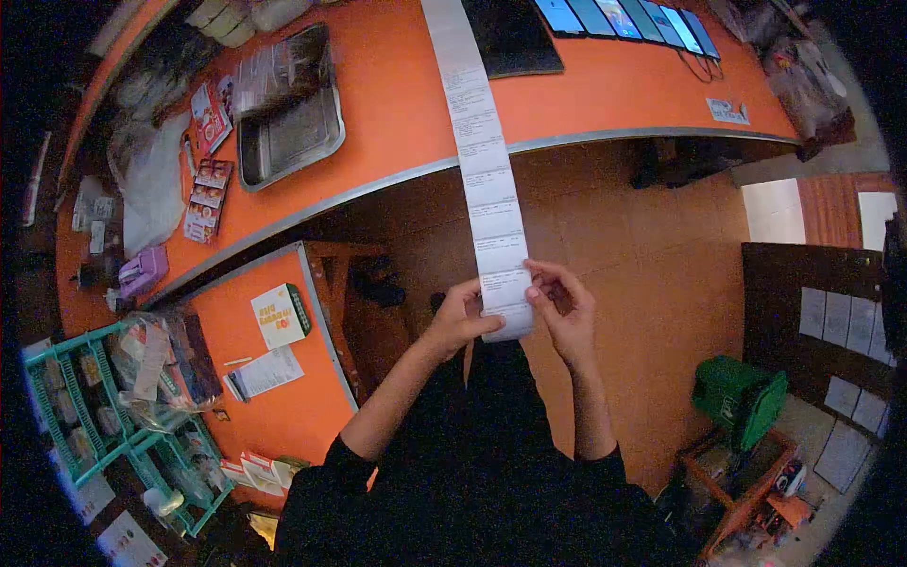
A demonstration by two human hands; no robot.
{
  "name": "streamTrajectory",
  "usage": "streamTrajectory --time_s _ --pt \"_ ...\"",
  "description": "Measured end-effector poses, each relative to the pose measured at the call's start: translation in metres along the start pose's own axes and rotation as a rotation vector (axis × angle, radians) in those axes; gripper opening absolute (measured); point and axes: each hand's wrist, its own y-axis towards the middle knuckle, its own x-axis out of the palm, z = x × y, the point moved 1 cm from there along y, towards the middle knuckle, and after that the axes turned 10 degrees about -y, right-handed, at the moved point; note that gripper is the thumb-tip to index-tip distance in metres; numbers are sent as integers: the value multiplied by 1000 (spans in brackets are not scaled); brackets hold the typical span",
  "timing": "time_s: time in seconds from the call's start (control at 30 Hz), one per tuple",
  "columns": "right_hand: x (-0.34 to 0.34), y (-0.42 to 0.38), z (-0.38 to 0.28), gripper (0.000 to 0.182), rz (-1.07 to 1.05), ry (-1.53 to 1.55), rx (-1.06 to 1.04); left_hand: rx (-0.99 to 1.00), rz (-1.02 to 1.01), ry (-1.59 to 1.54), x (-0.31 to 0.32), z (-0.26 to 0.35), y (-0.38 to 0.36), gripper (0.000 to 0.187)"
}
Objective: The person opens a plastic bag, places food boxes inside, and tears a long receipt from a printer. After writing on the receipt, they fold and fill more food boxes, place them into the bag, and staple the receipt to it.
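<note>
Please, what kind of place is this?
Probably a shop or food-order counter. A long printed paper strip, like receipts or order slips, runs from the orange counter down to both hands. A row of phones or tablets lies on the counter, beside a metal tray.

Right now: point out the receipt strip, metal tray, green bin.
receipt strip [491, 189], head view, mid-length printed face
metal tray [288, 132], head view, bare floor of tray
green bin [737, 397], head view, side wall
</note>
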Motion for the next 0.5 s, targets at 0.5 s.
streamTrajectory --time_s 0.5 --pt "-2 -46 -14 42 28 30 121 -84 26 159 19 3 -30 46"
